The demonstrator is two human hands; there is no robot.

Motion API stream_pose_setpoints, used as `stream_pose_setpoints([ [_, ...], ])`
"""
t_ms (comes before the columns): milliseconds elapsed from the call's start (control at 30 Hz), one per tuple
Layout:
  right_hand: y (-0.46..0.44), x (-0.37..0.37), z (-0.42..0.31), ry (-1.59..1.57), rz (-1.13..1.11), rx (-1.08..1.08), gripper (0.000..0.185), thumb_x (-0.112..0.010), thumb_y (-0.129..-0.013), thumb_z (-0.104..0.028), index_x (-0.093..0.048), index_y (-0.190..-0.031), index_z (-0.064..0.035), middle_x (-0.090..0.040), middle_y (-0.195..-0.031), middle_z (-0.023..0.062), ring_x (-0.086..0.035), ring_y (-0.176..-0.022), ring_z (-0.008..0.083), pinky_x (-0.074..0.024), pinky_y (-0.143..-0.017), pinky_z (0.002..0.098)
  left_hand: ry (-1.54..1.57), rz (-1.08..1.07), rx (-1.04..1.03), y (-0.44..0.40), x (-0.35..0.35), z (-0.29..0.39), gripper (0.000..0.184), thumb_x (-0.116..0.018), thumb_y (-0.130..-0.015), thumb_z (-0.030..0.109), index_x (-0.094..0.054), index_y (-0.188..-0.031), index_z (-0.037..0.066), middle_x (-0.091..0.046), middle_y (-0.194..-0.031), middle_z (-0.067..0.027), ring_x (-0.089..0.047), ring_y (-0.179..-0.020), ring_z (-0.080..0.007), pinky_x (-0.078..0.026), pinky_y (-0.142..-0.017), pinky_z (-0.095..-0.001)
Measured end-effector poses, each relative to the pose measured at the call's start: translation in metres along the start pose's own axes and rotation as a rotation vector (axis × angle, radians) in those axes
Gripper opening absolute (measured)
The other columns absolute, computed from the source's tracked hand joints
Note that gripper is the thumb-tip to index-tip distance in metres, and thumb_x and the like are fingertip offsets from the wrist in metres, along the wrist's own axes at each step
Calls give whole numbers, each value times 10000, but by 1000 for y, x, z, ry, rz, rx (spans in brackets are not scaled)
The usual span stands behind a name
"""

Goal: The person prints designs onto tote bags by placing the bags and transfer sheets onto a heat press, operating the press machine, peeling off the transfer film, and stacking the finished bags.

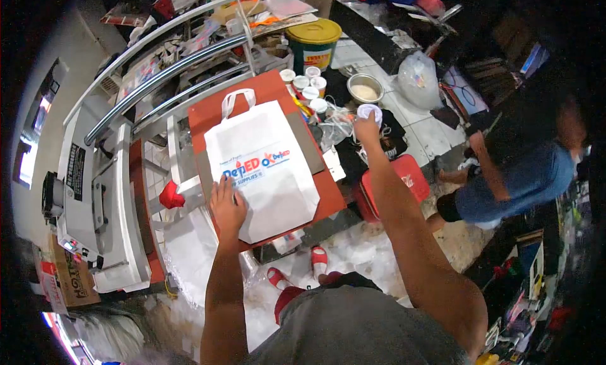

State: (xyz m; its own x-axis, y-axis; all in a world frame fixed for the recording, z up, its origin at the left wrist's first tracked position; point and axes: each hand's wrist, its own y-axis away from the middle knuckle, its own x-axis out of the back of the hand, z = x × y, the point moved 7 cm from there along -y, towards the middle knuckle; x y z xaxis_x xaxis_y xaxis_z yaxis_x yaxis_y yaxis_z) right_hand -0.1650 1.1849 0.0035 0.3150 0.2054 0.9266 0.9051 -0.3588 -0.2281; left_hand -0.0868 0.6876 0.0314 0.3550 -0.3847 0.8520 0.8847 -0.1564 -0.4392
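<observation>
My left hand (227, 206) lies with fingers spread on a white tote bag (278, 204) printed with blue and red "DepED" lettering. The bag is flat on a reddish-orange board (328, 197), its handle loop (238, 101) pointing away from me. Out to the right, my right hand (366, 130) is closed at the near side of a small pale tub (370, 112); its fingertips are partly hidden. Just beyond that tub stands a metal bowl (365, 88) with pale contents. Several white-lidded jars (309, 92) are grouped to its left.
A heat press machine (104, 201) stands at left. Behind the jars is a green bucket with a yellow lid (314, 31). A red cooler box (394, 185) sits below my right forearm. Another person in blue (517, 182) crouches at right, near a filled plastic bag (418, 81).
</observation>
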Motion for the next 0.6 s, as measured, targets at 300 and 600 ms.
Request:
stream_pose_setpoints([
  [300,162,37,-232,-497,72,574,486,-656,-796,-164,-543,-1225,35,-488,-1287,239,-450,-1213,411,-377,-1038,510,57,51,-2,1,4,-6,466,-565,-866,201,-571,-1319,92,-506,-1418,-117,-407,-1335,-378,-298,-1124,-490],
  [600,177,1,-230,-258,-98,541,537,-593,-873,-273,-519,-1324,9,-421,-1433,217,-333,-1372,400,-290,-1114,535,53,102,25,3,5,-10,390,-596,-848,214,-636,-1219,102,-545,-1375,-97,-456,-1303,-355,-350,-1073,-510],
])
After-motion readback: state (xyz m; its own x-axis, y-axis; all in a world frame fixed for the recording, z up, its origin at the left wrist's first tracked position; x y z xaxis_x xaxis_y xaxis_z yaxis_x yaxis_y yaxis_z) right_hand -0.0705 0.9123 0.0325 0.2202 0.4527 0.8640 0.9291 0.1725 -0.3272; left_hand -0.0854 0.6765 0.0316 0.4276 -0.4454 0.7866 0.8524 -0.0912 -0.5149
